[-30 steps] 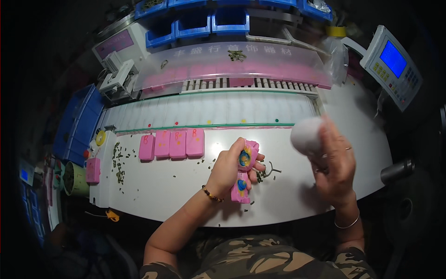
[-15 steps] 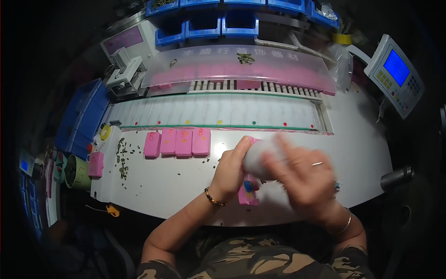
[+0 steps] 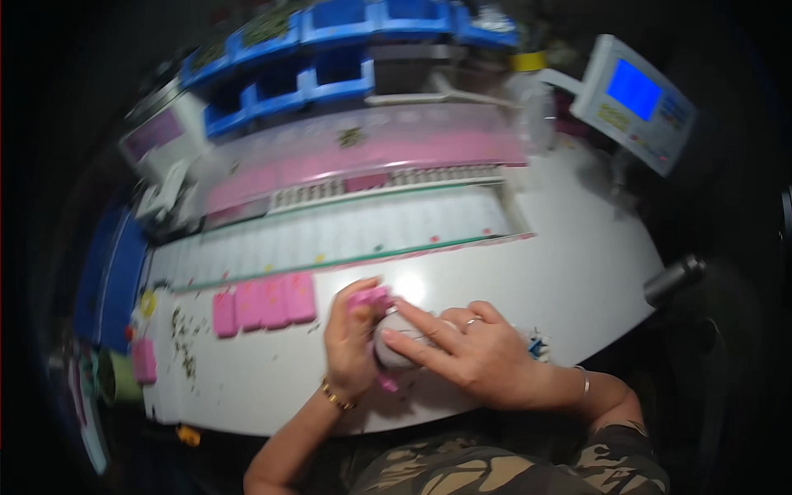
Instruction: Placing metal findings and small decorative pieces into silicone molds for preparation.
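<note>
My left hand [image 3: 351, 342] is closed around a pink rubber mould piece [image 3: 371, 299], whose edge stands above the fingers. Against it lies a rounded grey-white pouch [image 3: 394, 351], smooth and palm-sized. My right hand [image 3: 470, 355] has its index and middle fingers laid over this pouch; the thumb is hidden. A bit of pink [image 3: 388, 383] shows below the pouch, and I cannot tell if it belongs to the same mould. To the left on the white table stand several pink mould blocks [image 3: 262, 302] in a row.
Behind the blocks runs a long tray [image 3: 346, 239] with pale strips, then a clear cover [image 3: 371, 144] over pink pieces. Blue bins [image 3: 338, 25] line the back. At right are a control panel [image 3: 635, 103] and dark cylinder [image 3: 675, 280]. Dark crumbs [image 3: 186, 346] lie at left.
The view has tilted, and the table scene has shifted left and turned. The right hand, blurred before, now rests its fingers on the pouch. Both hands have moved lower and left in the picture.
</note>
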Motion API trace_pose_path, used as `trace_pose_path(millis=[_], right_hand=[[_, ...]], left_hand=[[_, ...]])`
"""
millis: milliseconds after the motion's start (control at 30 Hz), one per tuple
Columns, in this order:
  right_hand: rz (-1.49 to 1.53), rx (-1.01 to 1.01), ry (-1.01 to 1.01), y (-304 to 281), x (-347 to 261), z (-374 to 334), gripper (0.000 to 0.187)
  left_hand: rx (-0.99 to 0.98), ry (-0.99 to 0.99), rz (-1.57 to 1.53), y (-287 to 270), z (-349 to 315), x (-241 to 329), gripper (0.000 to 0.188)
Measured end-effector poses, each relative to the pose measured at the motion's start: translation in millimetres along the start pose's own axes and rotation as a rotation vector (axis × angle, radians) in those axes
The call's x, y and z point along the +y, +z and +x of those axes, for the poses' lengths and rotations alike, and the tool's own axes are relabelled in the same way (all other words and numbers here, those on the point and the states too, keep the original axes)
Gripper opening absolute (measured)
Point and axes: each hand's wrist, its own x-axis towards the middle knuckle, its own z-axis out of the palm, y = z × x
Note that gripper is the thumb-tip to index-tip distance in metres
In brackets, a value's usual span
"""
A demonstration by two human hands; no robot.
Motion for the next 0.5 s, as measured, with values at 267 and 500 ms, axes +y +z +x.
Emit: trace_pose_path(millis=[267, 500], right_hand=[[0.095, 0.122, 0.197, -3.4, -15.6, -3.3, 0.056], [0.451, -0.133, 0.247, -4.1, 0.7, -20.0, 0.078]], left_hand=[[-0.009, 0.348, 0.191, -0.1, 12.4, 10.7, 0.053], [0.173, 0.332, 0.208, -6.9, 9.7, 4.4, 0.058]])
